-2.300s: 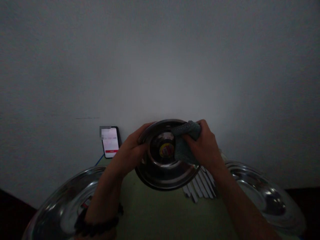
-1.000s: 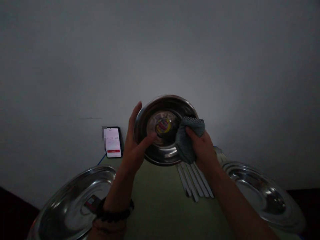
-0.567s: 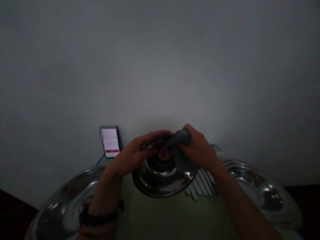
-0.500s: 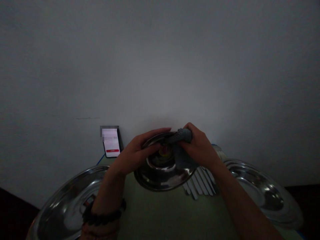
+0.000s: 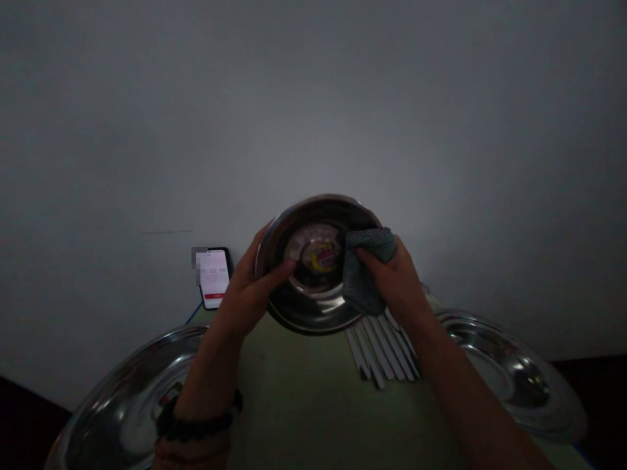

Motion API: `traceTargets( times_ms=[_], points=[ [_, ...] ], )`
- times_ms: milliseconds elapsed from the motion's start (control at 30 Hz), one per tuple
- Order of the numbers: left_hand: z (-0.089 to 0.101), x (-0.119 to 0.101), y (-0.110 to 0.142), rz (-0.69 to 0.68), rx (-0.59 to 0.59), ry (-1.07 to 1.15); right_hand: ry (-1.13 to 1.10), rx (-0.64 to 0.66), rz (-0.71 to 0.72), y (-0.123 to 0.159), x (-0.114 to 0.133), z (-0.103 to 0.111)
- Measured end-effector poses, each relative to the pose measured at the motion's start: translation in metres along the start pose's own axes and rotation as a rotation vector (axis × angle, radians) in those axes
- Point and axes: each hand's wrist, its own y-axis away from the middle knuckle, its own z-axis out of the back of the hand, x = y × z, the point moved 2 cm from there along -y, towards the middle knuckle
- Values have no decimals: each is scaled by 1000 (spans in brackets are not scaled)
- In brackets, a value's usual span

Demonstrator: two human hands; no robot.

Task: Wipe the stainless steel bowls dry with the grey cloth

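Note:
A shiny metal bowl with a yellow and red round sticker inside is held up above the table, its inside turned towards me. My left hand grips its left rim, thumb on the inner side and the other fingers hidden behind. A grey-green cloth with a checked edge is bunched in my right hand, which presses it against the bowl's right side. The right thumb lies on the cloth; the other fingers are mostly hidden behind the bowl and cloth.
Several table knives lie side by side on the green table. Large metal basins stand left and right. A lit phone leans on the wall at the back left.
The bowl has risen and tipped back, so its inside faces me more fully. Both hands rose with it, and the cloth stays at its right side.

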Motion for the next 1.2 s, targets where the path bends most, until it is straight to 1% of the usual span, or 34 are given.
traceTargets(
  times_ms=[67,133,200,267,300,333,367,433,500,567,600,633,667,700,733,833,900,1000,1067,1100,1133,1200],
  points=[
    [4,-1,1,109,111,3,174,44,34,-2,8,8],
    [6,-2,2,193,222,-10,279,153,54,-3,16,11],
    [6,-4,2,235,323,-23,330,271,73,-1,22,10],
    [3,-5,2,240,391,-36,332,339,78,1,23,7],
    [2,-5,2,234,397,-44,316,335,75,1,21,6],
    [1,-5,1,216,372,-45,292,304,67,1,19,5],
    [0,-5,1,185,322,-35,254,253,52,1,16,4],
    [-2,-4,-1,98,175,7,123,128,-6,0,9,2],
    [-4,-4,-1,4,57,43,-84,45,-107,2,1,-3],
    [-6,-4,-1,-57,0,52,-277,8,-212,4,-6,-9],
    [-6,-4,-1,-72,-20,52,-324,0,-245,5,-9,-11],
    [-5,-4,-1,-80,-37,52,-328,-2,-256,6,-10,-13],
    [-3,-4,-1,-74,-42,48,-286,0,-247,5,-10,-12],
    [-1,-4,-1,-53,-25,39,-206,11,-218,5,-8,-10],
    [1,-4,-1,-15,21,31,-105,41,-177,3,-6,-7],
    [5,-5,0,138,231,51,191,160,-36,0,7,3],
    [5,-7,2,195,331,73,302,229,19,0,17,7],
    [1,-11,3,207,416,13,372,327,62,5,28,4],
    [-4,-11,2,219,439,-47,382,347,90,7,29,0],
    [-6,-10,2,227,431,-61,375,325,99,7,28,0],
    [-7,-8,1,224,407,-58,357,283,98,6,25,-1],
    [-9,-6,-1,172,311,-33,283,158,58,3,16,1]
  ],
)
